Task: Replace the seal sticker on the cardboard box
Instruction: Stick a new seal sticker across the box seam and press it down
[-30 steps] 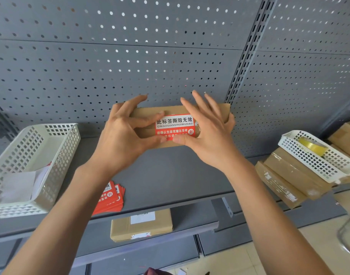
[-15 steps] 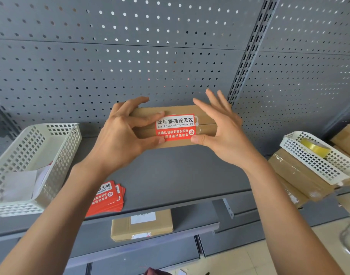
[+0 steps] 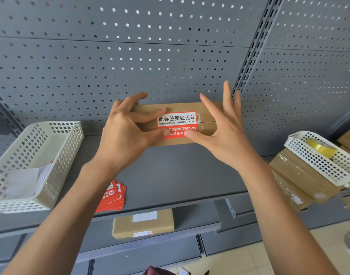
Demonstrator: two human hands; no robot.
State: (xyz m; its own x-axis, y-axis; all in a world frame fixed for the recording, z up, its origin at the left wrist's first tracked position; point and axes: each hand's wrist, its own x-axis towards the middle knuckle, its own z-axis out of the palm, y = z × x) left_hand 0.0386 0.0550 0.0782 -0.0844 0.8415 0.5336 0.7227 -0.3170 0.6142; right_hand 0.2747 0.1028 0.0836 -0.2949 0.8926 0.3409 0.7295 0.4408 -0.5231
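Observation:
A flat cardboard box (image 3: 178,107) is held upright over the back of the grey shelf (image 3: 170,175), in front of the pegboard. A red and white seal sticker (image 3: 177,120) lies across its centre seam, with torn white residue at its right edge. My left hand (image 3: 126,133) grips the box's left end, forefinger and thumb reaching the sticker's left side. My right hand (image 3: 225,135) covers the box's right end, thumb tip pressed on the sticker's lower right corner and fingers spread upward.
A stack of red stickers (image 3: 112,197) lies on the shelf's front left. A white basket (image 3: 57,155) with paper stands at the left. At the right, another basket (image 3: 317,161) with a yellow tape roll (image 3: 321,148) sits on taped boxes (image 3: 301,175). A box (image 3: 142,225) lies on the lower shelf.
My right hand has come back left from the sticker's right edge, and its thumb now sits on the lower right corner. My left thumb has slid a little right. The box stays put.

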